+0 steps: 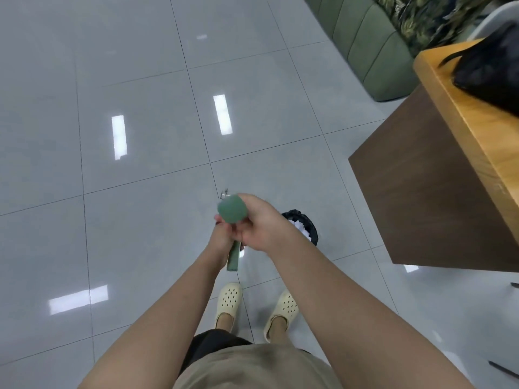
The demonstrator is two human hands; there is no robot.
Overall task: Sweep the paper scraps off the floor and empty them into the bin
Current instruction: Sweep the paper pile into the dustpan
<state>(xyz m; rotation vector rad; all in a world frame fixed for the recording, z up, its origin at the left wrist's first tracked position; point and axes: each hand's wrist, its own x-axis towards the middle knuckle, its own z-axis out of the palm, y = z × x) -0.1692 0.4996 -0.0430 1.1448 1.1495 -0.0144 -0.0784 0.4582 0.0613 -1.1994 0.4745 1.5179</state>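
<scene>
- Both hands, the left hand and the right hand, curl round the upright green handle.
- The bin sits just beyond and right, nearer the right hand; probably holding white scraps.

The glossy tiled floor is pale grey, crossed by thin dark grout lines and dotted with bright white rectangular reflections. The rounded plastic handle end held up near the middle is a muted sea green, and the shaft below it is the same green. Just right of it, the small round bin is black, with white paper showing inside. On the near floor, the perforated clogs are cream. At the right, the wooden table has a honey-orange top over a dark brown side, and the bag on it is black. Far right, the padded sofa is sage green, beside a dark cushion patterned with green and yellow leaves.
</scene>
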